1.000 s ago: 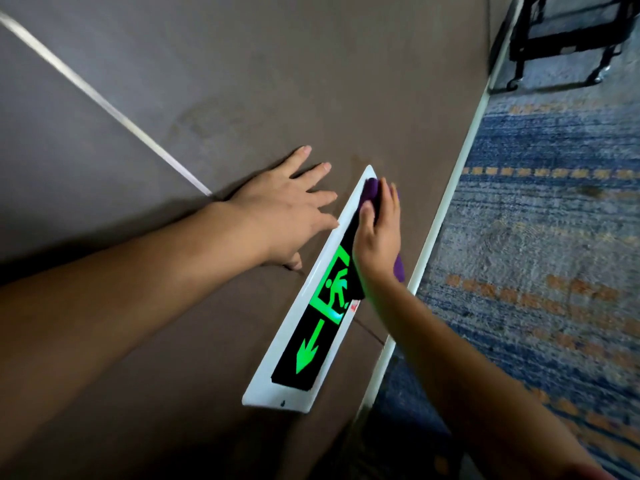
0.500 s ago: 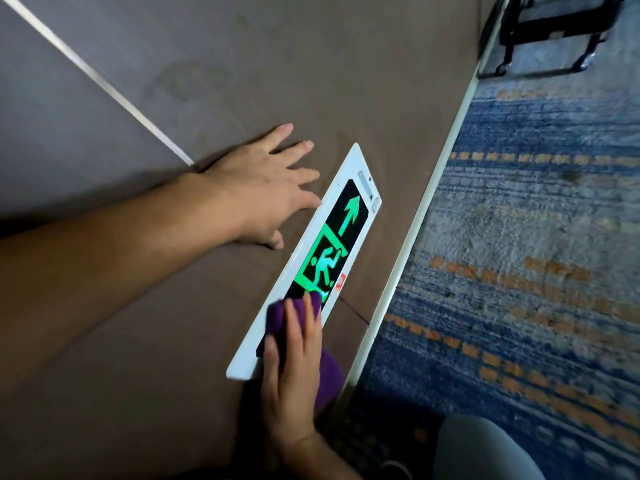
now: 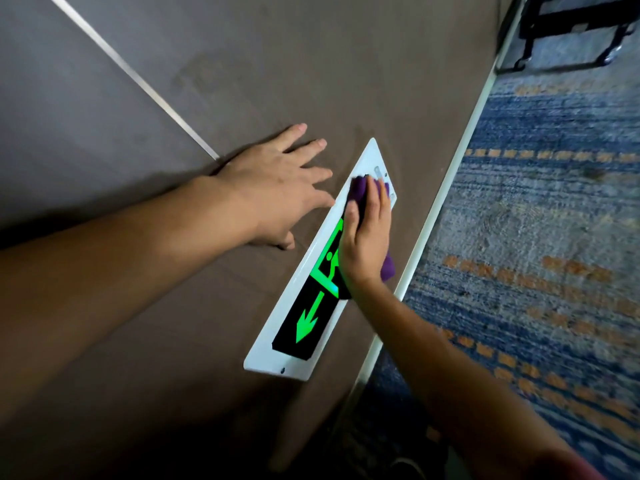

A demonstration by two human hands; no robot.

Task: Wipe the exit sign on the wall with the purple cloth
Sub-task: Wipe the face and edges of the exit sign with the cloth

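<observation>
The exit sign (image 3: 304,327) is a long white-framed panel with a black face, a green running figure and a green arrow, fixed low on the brown wall. My right hand (image 3: 367,233) lies flat on its far half and presses the purple cloth (image 3: 358,194) against it. The cloth shows beyond my fingertips and under my palm's outer edge. The hand hides the far arrow and part of the figure. My left hand (image 3: 277,192) rests flat on the wall just beside the sign, fingers spread, holding nothing.
A white baseboard (image 3: 446,188) runs along the foot of the brown wall (image 3: 311,64). Blue carpet with orange dashes (image 3: 554,237) lies to the right. A black wheeled frame (image 3: 568,32) stands at the top right. A thin metal strip (image 3: 138,77) crosses the wall.
My right hand has slid the purple cloth from the near end of the sign back to its far end, uncovering the near arrow. My left hand has stayed flat on the wall.
</observation>
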